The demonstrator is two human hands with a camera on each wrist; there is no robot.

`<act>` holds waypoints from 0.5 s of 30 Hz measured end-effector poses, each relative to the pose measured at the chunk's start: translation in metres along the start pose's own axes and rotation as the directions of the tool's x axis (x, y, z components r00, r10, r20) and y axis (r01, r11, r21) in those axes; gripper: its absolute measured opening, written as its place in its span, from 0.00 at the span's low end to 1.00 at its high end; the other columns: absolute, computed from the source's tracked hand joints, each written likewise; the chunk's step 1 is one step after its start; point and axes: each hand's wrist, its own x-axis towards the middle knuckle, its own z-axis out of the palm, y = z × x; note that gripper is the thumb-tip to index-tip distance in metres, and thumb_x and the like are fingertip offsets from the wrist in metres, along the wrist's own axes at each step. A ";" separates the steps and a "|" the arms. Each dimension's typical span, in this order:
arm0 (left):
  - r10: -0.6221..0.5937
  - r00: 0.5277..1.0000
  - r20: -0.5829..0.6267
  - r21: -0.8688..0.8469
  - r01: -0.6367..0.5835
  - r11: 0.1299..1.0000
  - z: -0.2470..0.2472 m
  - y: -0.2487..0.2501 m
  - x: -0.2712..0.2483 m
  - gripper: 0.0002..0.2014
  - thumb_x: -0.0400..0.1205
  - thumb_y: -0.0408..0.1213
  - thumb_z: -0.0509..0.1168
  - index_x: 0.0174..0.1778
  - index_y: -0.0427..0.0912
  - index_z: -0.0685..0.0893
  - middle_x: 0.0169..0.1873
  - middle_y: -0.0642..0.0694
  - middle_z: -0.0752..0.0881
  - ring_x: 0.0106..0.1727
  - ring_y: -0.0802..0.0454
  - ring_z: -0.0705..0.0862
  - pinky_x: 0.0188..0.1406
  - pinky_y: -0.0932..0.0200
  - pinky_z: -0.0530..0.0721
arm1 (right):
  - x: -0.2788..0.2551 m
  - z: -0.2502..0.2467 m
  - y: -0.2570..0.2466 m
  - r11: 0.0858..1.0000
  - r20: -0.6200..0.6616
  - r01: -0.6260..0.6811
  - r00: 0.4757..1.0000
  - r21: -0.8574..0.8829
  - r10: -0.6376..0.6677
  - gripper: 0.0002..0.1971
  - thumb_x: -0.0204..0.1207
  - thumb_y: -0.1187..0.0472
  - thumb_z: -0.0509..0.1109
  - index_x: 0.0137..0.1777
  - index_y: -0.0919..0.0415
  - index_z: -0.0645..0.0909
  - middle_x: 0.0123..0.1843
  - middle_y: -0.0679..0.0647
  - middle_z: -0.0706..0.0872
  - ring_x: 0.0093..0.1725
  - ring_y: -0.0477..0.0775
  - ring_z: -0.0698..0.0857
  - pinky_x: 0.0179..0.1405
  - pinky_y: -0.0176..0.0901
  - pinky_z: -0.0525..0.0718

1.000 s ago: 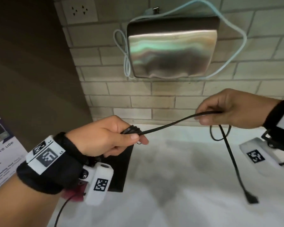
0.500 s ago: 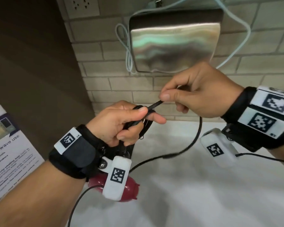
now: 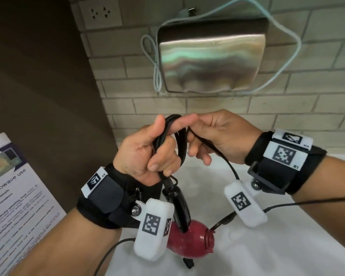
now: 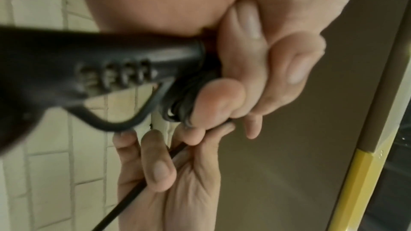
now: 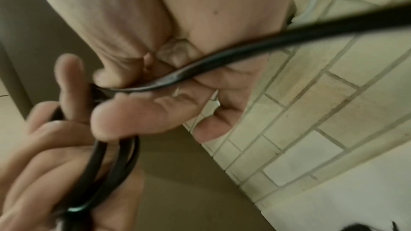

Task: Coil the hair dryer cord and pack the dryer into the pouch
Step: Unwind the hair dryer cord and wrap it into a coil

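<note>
My left hand [image 3: 157, 154] grips several loops of the black cord [image 3: 179, 134] in its fist, thumb raised. Below it the hair dryer hangs by its black handle [image 3: 178, 204], its dark red body [image 3: 187, 242] just above the white counter. My right hand [image 3: 195, 132] pinches the cord right beside the loops; the free length [image 3: 232, 170] drops under my right wrist. In the left wrist view the ribbed handle end [image 4: 115, 73] meets the bundled loops [image 4: 177, 101]. In the right wrist view the cord [image 5: 222, 59] crosses my right fingers. I cannot make out the pouch.
A steel box [image 3: 211, 56] with a looped white cable [image 3: 153, 62] hangs on the brick wall, and a socket [image 3: 100, 12] sits at the upper left. A printed microwave notice [image 3: 12, 186] leans at the left. The white counter [image 3: 277, 246] lies below my hands.
My right hand swung in from the right with the cord and laid another loop into my left hand. The straight stretch of cord is gone, and the dryer now hangs in plain view.
</note>
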 end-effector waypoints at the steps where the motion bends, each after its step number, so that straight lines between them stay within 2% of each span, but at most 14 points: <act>1: 0.010 1.000 -0.007 -0.009 -0.010 1.000 -0.001 -0.001 0.000 0.25 0.84 0.47 0.59 0.71 0.31 0.76 0.12 0.47 0.66 0.14 0.53 0.63 0.21 0.59 0.73 | -0.003 0.000 0.000 1.000 -0.004 0.013 1.000 0.017 -0.013 0.26 0.74 0.48 0.71 0.55 0.74 0.82 0.35 0.60 0.90 0.32 0.75 0.83 0.27 0.47 0.85; 2: 0.017 1.000 -0.018 -0.011 -0.017 1.000 -0.001 -0.002 -0.001 0.25 0.84 0.48 0.59 0.71 0.32 0.76 0.12 0.47 0.66 0.13 0.53 0.62 0.20 0.59 0.72 | -0.005 0.001 0.000 0.999 -0.023 0.039 0.999 0.020 -0.039 0.17 0.77 0.54 0.71 0.54 0.70 0.82 0.38 0.62 0.91 0.35 0.82 0.84 0.30 0.52 0.88; 3: 0.023 0.999 -0.027 -0.013 -0.023 1.000 -0.001 -0.003 -0.001 0.25 0.84 0.48 0.59 0.71 0.33 0.76 0.12 0.48 0.66 0.13 0.53 0.61 0.20 0.59 0.71 | -0.008 0.002 0.000 0.998 -0.054 0.062 0.997 -0.003 -0.062 0.10 0.79 0.59 0.70 0.53 0.65 0.82 0.42 0.65 0.92 0.38 0.84 0.85 0.33 0.58 0.89; 4: 0.029 0.999 -0.032 -0.017 -0.029 0.999 -0.002 -0.003 -0.001 0.25 0.84 0.49 0.59 0.72 0.34 0.76 0.12 0.48 0.66 0.13 0.53 0.61 0.20 0.59 0.70 | -0.010 0.004 0.002 0.995 -0.093 0.072 0.993 -0.068 -0.078 0.04 0.81 0.61 0.68 0.51 0.60 0.81 0.44 0.64 0.92 0.38 0.79 0.88 0.36 0.62 0.90; 5: 0.036 0.999 -0.035 -0.022 -0.037 0.999 -0.001 -0.004 -0.001 0.25 0.84 0.49 0.58 0.72 0.34 0.76 0.12 0.48 0.66 0.13 0.53 0.61 0.20 0.59 0.70 | -0.013 0.007 0.006 0.986 -0.140 0.075 0.985 -0.151 -0.097 0.03 0.82 0.62 0.67 0.49 0.56 0.81 0.44 0.60 0.93 0.35 0.71 0.90 0.37 0.63 0.90; 7: 0.052 0.997 -0.057 -0.018 -0.053 0.998 0.001 -0.005 0.000 0.25 0.84 0.48 0.59 0.71 0.35 0.77 0.11 0.48 0.68 0.13 0.53 0.60 0.20 0.59 0.70 | -0.016 0.018 0.015 0.963 -0.242 0.080 0.959 -0.259 -0.145 0.07 0.82 0.62 0.66 0.48 0.49 0.83 0.39 0.52 0.89 0.29 0.53 0.87 0.34 0.58 0.90; 9: 0.079 0.991 -0.106 -0.015 -0.081 0.997 0.003 -0.006 0.001 0.25 0.83 0.49 0.60 0.70 0.36 0.78 0.10 0.50 0.73 0.13 0.53 0.60 0.20 0.60 0.71 | -0.019 0.028 0.027 0.964 -0.320 0.081 0.933 -0.253 -0.162 0.10 0.82 0.62 0.66 0.54 0.48 0.86 0.36 0.48 0.86 0.27 0.46 0.83 0.30 0.47 0.89; 10: 0.099 0.986 -0.131 -0.019 -0.103 0.995 0.003 -0.005 0.002 0.25 0.83 0.49 0.60 0.70 0.36 0.79 0.11 0.50 0.76 0.13 0.53 0.60 0.20 0.60 0.71 | -0.019 0.032 0.033 0.958 -0.329 0.079 0.929 -0.275 -0.171 0.12 0.83 0.62 0.65 0.60 0.49 0.87 0.34 0.46 0.85 0.27 0.42 0.83 0.31 0.40 0.86; 12: 0.143 0.977 -0.160 -0.034 -0.151 0.988 0.004 0.000 0.004 0.25 0.83 0.48 0.58 0.71 0.35 0.77 0.13 0.50 0.77 0.12 0.53 0.60 0.22 0.60 0.73 | -0.022 0.041 0.044 0.914 -0.295 0.061 0.936 -0.400 -0.191 0.15 0.84 0.60 0.63 0.66 0.52 0.84 0.31 0.42 0.82 0.28 0.38 0.82 0.34 0.27 0.80; 14: 0.173 0.969 -0.175 -0.042 -0.183 0.982 0.004 0.005 0.006 0.25 0.84 0.47 0.54 0.72 0.35 0.75 0.14 0.49 0.78 0.12 0.53 0.60 0.23 0.59 0.74 | -0.023 0.050 0.049 0.865 -0.271 0.059 0.937 -0.498 -0.220 0.13 0.85 0.58 0.60 0.62 0.54 0.85 0.25 0.41 0.78 0.27 0.39 0.78 0.32 0.26 0.73; 15: 0.180 0.966 -0.185 -0.037 -0.190 0.981 0.004 0.006 0.006 0.25 0.84 0.48 0.52 0.72 0.35 0.75 0.14 0.49 0.78 0.12 0.53 0.60 0.24 0.59 0.74 | -0.022 0.051 0.050 0.886 -0.277 0.053 0.940 -0.462 -0.200 0.13 0.86 0.58 0.59 0.59 0.55 0.85 0.23 0.40 0.76 0.25 0.40 0.76 0.31 0.28 0.70</act>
